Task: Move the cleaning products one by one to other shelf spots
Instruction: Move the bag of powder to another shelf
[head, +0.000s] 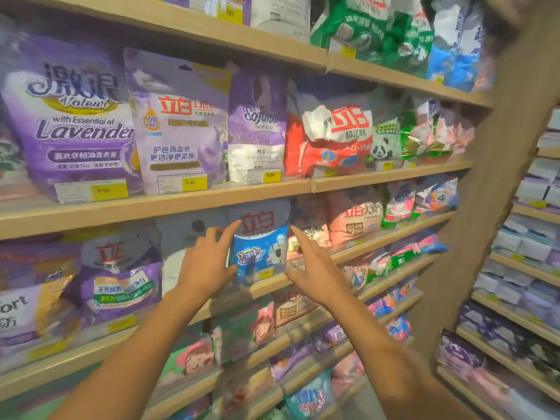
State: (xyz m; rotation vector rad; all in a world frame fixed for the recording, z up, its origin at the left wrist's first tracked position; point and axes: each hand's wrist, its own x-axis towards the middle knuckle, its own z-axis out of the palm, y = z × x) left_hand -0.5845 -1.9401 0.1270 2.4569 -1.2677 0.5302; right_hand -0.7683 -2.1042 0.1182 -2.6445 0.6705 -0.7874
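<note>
blue pouch (pixel 260 247) on shelf (pixel 378 237) | left hand (pixel 209 262) left | right hand (pixel 315 268) right

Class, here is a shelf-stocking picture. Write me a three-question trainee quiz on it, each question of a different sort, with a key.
1. True or false: the left hand has closed around the blue-and-white bag.
2. Multiple choice: the blue-and-white bag stands (A) on the same shelf as the Lavender bag, (B) one shelf below it, (C) on the floor.
3. Fill in: the right hand is open, on the bag's ____ side as seen in the picture.

Key
1. False: both hands are open, one on each side of the bag, with fingers spread.
2. B
3. right
</note>
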